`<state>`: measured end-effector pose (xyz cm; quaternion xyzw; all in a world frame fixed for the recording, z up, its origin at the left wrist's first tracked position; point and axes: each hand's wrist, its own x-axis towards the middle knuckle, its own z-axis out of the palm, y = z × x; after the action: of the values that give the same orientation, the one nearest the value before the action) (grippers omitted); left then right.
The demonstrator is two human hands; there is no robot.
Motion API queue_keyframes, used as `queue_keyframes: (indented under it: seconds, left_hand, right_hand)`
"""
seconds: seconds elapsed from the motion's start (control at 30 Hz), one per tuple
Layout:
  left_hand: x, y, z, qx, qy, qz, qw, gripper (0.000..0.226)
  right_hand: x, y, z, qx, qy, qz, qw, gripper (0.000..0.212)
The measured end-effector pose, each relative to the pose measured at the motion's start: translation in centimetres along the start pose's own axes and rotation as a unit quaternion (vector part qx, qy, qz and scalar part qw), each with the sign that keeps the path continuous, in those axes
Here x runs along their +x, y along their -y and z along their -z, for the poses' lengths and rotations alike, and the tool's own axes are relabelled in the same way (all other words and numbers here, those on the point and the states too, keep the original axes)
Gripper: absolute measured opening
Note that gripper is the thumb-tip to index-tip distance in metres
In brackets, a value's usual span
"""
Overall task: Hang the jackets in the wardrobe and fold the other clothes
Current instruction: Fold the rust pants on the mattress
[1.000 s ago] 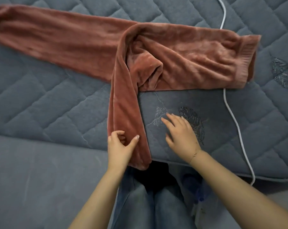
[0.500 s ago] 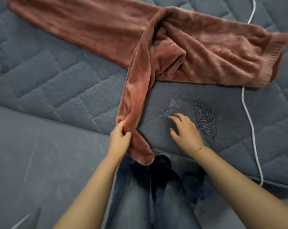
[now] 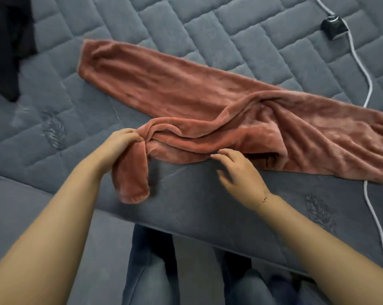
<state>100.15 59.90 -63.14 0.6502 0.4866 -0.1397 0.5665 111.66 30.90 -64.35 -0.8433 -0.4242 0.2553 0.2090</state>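
Pink fleece trousers lie across the grey quilted mattress, one leg stretched flat toward the upper left. The other leg is bunched along the near side. My left hand grips that leg close to its cuff, and the cuff end hangs folded below my fingers. My right hand hovers with spread, relaxed fingers at the near edge of the bunched leg, fingertips just touching the fabric. The waistband end runs out of view at the right.
A white cable with a black plug runs down the right side of the mattress and under the trousers. Dark clothing lies at the upper left. The mattress edge is right in front of my jeans-clad legs.
My left hand has swung the gripped trouser leg up and to the left, so it now lies alongside the other leg instead of hanging toward me. My right hand moved up to the fabric.
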Motion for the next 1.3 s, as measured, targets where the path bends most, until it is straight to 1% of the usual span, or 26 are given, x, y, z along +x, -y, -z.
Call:
queue_keyframes:
  seconds: [0.03,0.13,0.2,0.27,0.33,0.37,0.4,0.47,0.53,0.57,0.6,0.67,0.7,0.77,0.83,0.87,0.93,0.97,1.0,1.03,1.1,1.13,1.17,1.2,1.23,1.3]
  left_hand:
    - [2.2,0.4,1.5,0.034,-0.023,-0.014,0.999,0.013]
    - [6.7,1.7,4.4,0.129,-0.109,-0.051,0.984,0.032]
    - [7.2,2.7,5.4,0.181,-0.15,-0.117,0.965,0.036]
    - [5.8,3.5,5.9,0.164,-0.189,-0.216,0.944,0.036]
    - [3.4,4.9,5.6,0.122,-0.207,-0.291,0.926,0.036]
    - [2.3,6.0,5.3,0.134,-0.199,-0.311,0.92,0.037]
    - [1.3,7.4,4.8,0.177,-0.182,-0.316,0.914,0.043]
    - [0.2,10.0,4.0,0.282,-0.139,-0.282,0.906,0.065]
    - [0.6,11.7,4.2,0.327,-0.123,-0.223,0.91,0.085]
    - [1.3,12.1,4.6,0.323,-0.127,-0.212,0.913,0.086]
    - [2.1,12.2,5.0,0.311,-0.129,-0.22,0.916,0.082]
    - [3.5,11.8,6.3,0.248,-0.14,-0.247,0.926,0.066]
    - [4.0,11.1,7.0,0.194,-0.137,-0.244,0.94,0.059]
    - [4.1,8.9,8.9,0.064,-0.128,-0.212,0.967,0.048]
    - [4.4,5.3,11.5,-0.036,-0.108,-0.213,0.97,0.036]
    - [4.8,3.2,13.0,-0.074,-0.077,-0.225,0.969,0.034]
    - [6.5,-1.4,16.2,-0.123,0.015,-0.238,0.963,0.037]
    - [7.6,-3.7,17.6,-0.117,0.046,-0.246,0.961,0.044]
    - [9.0,-5.6,18.7,-0.103,0.056,-0.254,0.96,0.049]
    - [10.6,-7.2,19.5,-0.102,0.045,-0.255,0.96,0.051]
    - [13.8,-9.0,20.0,-0.134,-0.008,-0.206,0.969,0.044]
    - [15.4,-9.0,19.9,-0.123,-0.052,-0.166,0.977,0.042]
    - [16.6,-8.5,19.6,-0.072,-0.101,-0.125,0.984,0.042]
    - [17.5,-7.6,19.3,-0.006,-0.144,-0.095,0.985,0.044]
    - [18.0,-6.5,18.9,0.041,-0.177,-0.086,0.979,0.045]
    - [17.7,-4.7,17.4,0.078,-0.213,-0.114,0.967,0.043]
  right_hand:
    - [1.5,1.0,-0.2,-0.003,-0.005,0.0,1.0,0.039]
    - [6.2,3.9,-1.1,-0.012,-0.042,0.002,0.999,0.024]
    - [9.4,5.7,-1.6,-0.017,-0.08,0.0,0.997,0.018]
    - [12.7,7.3,-2.0,-0.03,-0.103,-0.004,0.994,0.019]
    - [16.0,8.5,-2.1,-0.052,-0.094,-0.003,0.994,0.024]
    - [17.5,8.9,-2.3,-0.068,-0.07,0.001,0.995,0.028]
    - [18.9,9.0,-2.5,-0.084,-0.033,0.004,0.996,0.032]
    - [21.0,8.9,-2.8,-0.117,0.051,-0.002,0.992,0.04]
    - [22.2,8.6,-3.2,-0.133,0.093,-0.029,0.986,0.044]
    - [22.5,8.4,-3.3,-0.133,0.095,-0.041,0.986,0.041]
    - [22.8,8.3,-3.4,-0.131,0.091,-0.046,0.986,0.037]
    - [23.2,8.2,-3.6,-0.121,0.088,-0.048,0.988,0.031]
    - [23.3,8.2,-3.5,-0.096,0.095,-0.052,0.989,0.031]
    - [23.1,8.4,-3.0,-0.004,0.105,-0.064,0.992,0.028]
    - [23.2,8.5,-1.8,0.078,0.091,-0.073,0.99,0.023]
    - [23.3,8.5,-1.1,0.102,0.078,-0.076,0.989,0.021]
    - [24.3,8.4,0.4,0.132,0.045,-0.071,0.988,0.021]
    - [25.1,8.2,1.0,0.143,0.025,-0.069,0.987,0.022]
    - [26.1,8.0,1.6,0.15,0.002,-0.074,0.986,0.024]
    - [27.2,7.8,2.1,0.156,-0.022,-0.087,0.984,0.028]
    - [29.1,7.1,2.7,0.175,-0.036,-0.131,0.975,0.038]
    - [29.9,6.7,2.6,0.172,-0.012,-0.161,0.972,0.046]
    - [30.7,6.1,2.3,0.152,0.023,-0.188,0.97,0.055]
    - [31.3,5.7,1.9,0.13,0.049,-0.211,0.968,0.058]
    - [31.9,5.3,1.4,0.115,0.055,-0.225,0.966,0.053]
    - [32.6,5.0,1.0,0.134,0.009,-0.24,0.962,0.038]
